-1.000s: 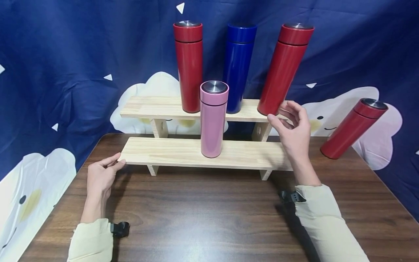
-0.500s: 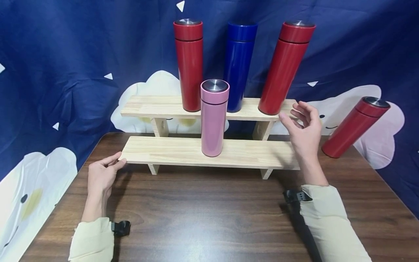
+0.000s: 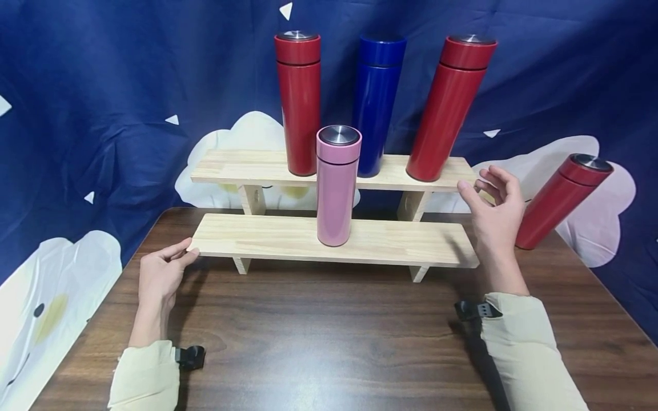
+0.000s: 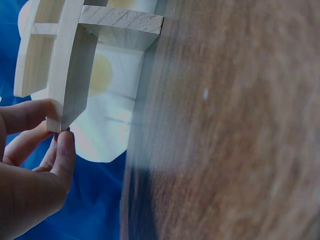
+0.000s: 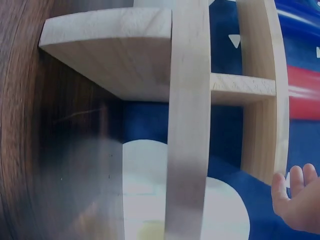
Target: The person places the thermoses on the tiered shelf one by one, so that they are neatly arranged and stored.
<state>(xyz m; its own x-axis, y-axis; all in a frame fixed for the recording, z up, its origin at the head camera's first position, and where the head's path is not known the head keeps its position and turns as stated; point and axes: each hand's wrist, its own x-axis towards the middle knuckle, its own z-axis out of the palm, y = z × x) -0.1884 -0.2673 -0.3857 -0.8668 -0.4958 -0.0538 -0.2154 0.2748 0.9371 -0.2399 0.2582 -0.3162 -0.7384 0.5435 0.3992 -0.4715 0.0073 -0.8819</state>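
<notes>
My left hand pinches the left front corner of a two-tier wooden shelf; in the left wrist view the thumb and fingers lie on either side of the board. My right hand holds nothing, its fingers loosely bent beside the right end of the upper tier. A pink thermos stands on the lower tier. Along the upper tier stand a red thermos, a blue thermos and a second red thermos, the one nearest my right hand.
Another red thermos stands on the brown wooden table to the right of the shelf, partly behind my right hand. A dark blue curtain with white cloud shapes hangs behind and at the sides.
My right hand has moved right, away from the base of the right red thermos on the upper tier. My left hand keeps its pinch on the shelf corner.
</notes>
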